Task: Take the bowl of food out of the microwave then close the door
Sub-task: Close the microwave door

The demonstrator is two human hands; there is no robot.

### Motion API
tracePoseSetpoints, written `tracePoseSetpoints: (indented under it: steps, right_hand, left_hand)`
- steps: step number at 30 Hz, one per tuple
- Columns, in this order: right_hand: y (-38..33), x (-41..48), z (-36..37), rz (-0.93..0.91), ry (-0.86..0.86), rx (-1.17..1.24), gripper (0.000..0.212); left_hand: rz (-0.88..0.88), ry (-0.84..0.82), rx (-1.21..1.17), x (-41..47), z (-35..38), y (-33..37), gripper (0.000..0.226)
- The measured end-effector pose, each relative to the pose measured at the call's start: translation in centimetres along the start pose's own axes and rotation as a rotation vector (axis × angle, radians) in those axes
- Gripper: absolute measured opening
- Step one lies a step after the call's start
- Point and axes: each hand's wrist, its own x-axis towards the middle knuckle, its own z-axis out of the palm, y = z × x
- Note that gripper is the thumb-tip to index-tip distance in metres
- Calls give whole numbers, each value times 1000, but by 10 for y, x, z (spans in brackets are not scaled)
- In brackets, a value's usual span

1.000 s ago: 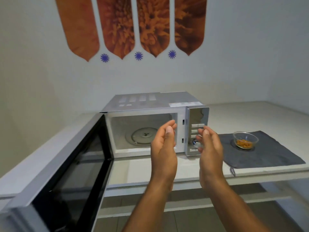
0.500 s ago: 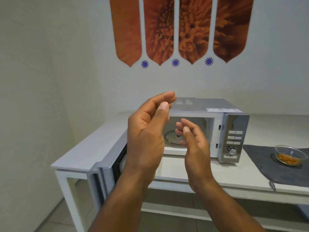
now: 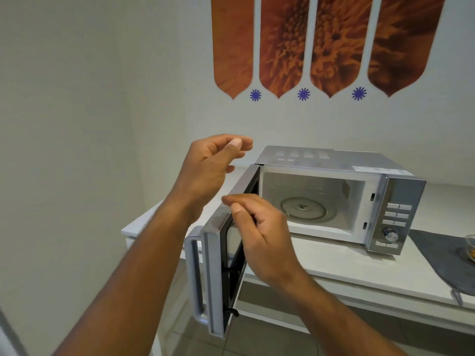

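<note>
The silver microwave (image 3: pixel 395 199) stands on the white counter with its cavity bare except for the glass turntable (image 3: pixel 304 208). Its door (image 3: pixel 214 273) swings out toward me, edge-on, with the handle (image 3: pixel 195 278) on its outer face. My left hand (image 3: pixel 208 170) hovers above and left of the door's top edge, fingers loosely curled, holding nothing. My right hand (image 3: pixel 259 235) is in front of the door's inner side near its top, fingers curled, holding nothing. The glass bowl of food (image 3: pixel 470 249) sits on the grey cloth (image 3: pixel 442 255), cut off by the right frame edge.
The white counter (image 3: pixel 334 263) runs along the back wall, with a lower shelf beneath it and tiled floor below. A side wall stands close on the left. Orange flower panels hang on the back wall above the microwave.
My view has swung left, so the bowl has slid to the right frame edge. Both hands have moved left to the open door; the left hand has risen above its top edge.
</note>
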Motion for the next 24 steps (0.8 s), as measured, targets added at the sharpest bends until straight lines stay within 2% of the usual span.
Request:
tracePoseSetpoints:
  steps: [5,8,12,18,21,24]
  right_hand:
    - [-1,-11,12,-131,-212,-286,42]
    - [4,-21,15,-178,-263,-454,48]
    - [6,-31,4,-199,-201,-505,44]
    - [11,-45,-48,-169,-49,-547,41]
    - [16,-48,-82,-185,45,-591,34]
    - [22,-51,-111,-165,135,-673,34]
  left_hand:
    - [-196,-85,55,16,-8,-40,31]
    - [-208,-142,97,19,-4,-59,32]
    - [-159,-187,136,16,6,-74,44]
    - [-23,-269,228,1,37,-89,73]
    - [21,-319,241,-6,62,-93,77]
    - [13,-376,359,-8,91,-92,76]
